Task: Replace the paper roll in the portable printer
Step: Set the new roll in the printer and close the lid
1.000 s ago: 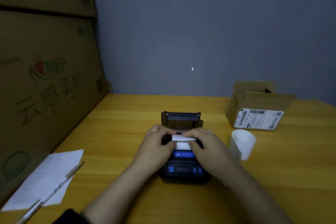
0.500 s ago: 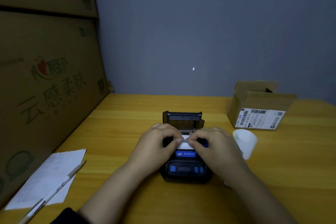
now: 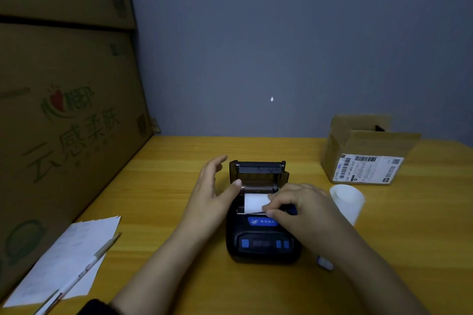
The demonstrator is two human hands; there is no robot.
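A black portable printer (image 3: 262, 243) with blue buttons lies on the wooden table, its lid (image 3: 258, 170) raised at the far end. A white paper roll (image 3: 254, 202) sits in the uncovered bay, its loose end lying toward me. My right hand (image 3: 299, 210) pinches that loose paper end at the bay's near right edge. My left hand (image 3: 213, 186) is open beside the printer's left side, thumb touching the bay's left rim by the hinge. A second white roll (image 3: 348, 201) stands on the table just right of the printer.
A small cardboard box (image 3: 366, 151) with a shipping label stands at the back right. Large cartons (image 3: 66, 110) wall off the left side. Paper sheets (image 3: 64, 261) and a pen (image 3: 84, 271) lie at the front left. A small pale object (image 3: 325, 262) rests by my right forearm.
My left hand has let go of the paper and lifted away to the left, fingers spread. The roll and its flat strip are now uncovered. My right hand still pinches the paper end.
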